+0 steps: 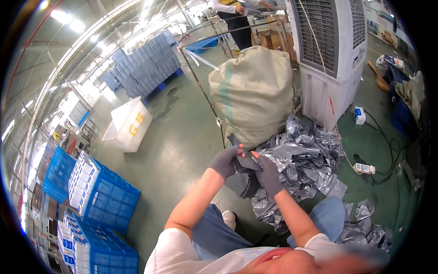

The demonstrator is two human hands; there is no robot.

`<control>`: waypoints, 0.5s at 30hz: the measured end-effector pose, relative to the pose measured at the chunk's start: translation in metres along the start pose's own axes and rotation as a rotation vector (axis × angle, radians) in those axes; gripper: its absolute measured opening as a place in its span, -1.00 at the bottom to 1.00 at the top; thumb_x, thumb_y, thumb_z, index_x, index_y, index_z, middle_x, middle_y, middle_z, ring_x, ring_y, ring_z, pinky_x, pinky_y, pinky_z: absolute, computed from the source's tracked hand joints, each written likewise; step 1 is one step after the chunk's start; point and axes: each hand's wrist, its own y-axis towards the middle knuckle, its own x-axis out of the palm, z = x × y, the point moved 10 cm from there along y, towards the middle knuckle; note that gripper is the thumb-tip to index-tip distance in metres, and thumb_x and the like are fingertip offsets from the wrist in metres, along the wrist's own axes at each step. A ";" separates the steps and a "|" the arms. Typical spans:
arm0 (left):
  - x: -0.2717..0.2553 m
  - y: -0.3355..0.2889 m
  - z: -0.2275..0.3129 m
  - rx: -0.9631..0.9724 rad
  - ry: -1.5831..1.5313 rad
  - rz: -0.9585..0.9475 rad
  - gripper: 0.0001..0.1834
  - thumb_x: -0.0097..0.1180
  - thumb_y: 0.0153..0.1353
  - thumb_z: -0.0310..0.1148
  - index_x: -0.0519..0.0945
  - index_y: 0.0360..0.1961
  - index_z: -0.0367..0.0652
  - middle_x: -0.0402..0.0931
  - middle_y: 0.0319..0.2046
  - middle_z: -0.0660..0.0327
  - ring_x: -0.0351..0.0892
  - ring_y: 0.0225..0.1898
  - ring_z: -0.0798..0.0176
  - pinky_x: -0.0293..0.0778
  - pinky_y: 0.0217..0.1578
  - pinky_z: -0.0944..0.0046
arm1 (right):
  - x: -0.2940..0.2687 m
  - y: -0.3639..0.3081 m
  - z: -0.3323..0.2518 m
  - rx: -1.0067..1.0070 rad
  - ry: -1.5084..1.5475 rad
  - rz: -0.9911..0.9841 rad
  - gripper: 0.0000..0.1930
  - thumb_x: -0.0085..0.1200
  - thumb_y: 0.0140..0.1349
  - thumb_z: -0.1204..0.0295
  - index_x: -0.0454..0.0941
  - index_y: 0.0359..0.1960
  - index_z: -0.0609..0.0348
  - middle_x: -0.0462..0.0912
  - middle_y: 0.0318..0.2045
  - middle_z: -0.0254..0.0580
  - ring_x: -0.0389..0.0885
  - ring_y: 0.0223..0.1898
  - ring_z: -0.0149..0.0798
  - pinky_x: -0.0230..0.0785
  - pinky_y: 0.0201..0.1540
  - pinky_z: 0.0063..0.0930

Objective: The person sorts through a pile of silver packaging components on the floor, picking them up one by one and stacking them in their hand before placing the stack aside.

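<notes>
Both of my hands wear grey gloves that leave the fingertips bare. My left hand (226,161) and my right hand (268,174) are closed on a dark grey plastic bag (247,163), held between them in front of my body. More of the grey plastic hangs below my hands. A large heap of crumpled, shiny grey plastic bags (303,157) lies just beyond and to the right of my right hand. Past my hands stands a big, full woven sack (255,93), cream with a green stripe, within a metal frame (200,86).
Blue crates (114,198) with white packs stand at left, near a white bin (130,125). Behind are stacked grey-blue packs (143,64) and another person (237,23). An air cooler (326,59) stands right, a power strip (364,169) and cables on the floor.
</notes>
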 end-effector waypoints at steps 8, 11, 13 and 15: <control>0.013 -0.036 0.049 0.185 -0.203 0.013 -0.94 0.06 0.14 -0.38 0.44 -0.36 -0.03 0.47 -0.57 0.31 0.52 -0.54 0.33 0.56 -0.39 0.06 | 0.025 -0.037 0.120 0.284 -0.046 -0.182 -0.74 0.03 0.02 0.53 0.56 -0.19 0.16 0.61 -0.34 0.02 0.60 -0.28 -0.13 0.37 -0.21 -0.41; 0.024 -0.047 0.062 0.190 -0.281 -0.089 -0.93 -0.03 0.20 -0.32 0.45 -0.33 -0.03 0.49 -0.56 0.29 0.55 -0.47 0.27 0.49 -0.25 -0.07 | 0.028 -0.054 0.154 0.344 0.024 -0.095 -0.80 0.02 0.09 0.45 0.57 -0.24 0.15 0.59 -0.39 0.04 0.59 -0.32 -0.07 0.37 -0.26 -0.37; 0.036 -0.063 0.076 0.199 -0.298 -0.136 -0.91 -0.05 0.21 -0.32 0.45 -0.30 -0.04 0.50 -0.55 0.29 0.55 -0.45 0.25 0.49 -0.26 -0.05 | 0.030 -0.056 0.159 0.418 0.009 -0.084 -0.82 0.00 0.15 0.36 0.57 -0.29 0.15 0.57 -0.43 0.08 0.57 -0.33 0.04 0.37 -0.31 -0.31; 0.053 -0.052 0.090 0.214 -0.432 -0.307 -0.85 -0.09 0.23 -0.30 0.46 -0.22 -0.05 0.52 -0.45 0.23 0.54 -0.34 0.16 0.45 -0.23 0.04 | 0.040 -0.057 0.214 0.415 0.027 -0.103 -0.65 -0.12 0.21 0.14 0.58 -0.34 0.15 0.56 -0.42 0.09 0.55 -0.31 0.09 0.35 -0.27 -0.18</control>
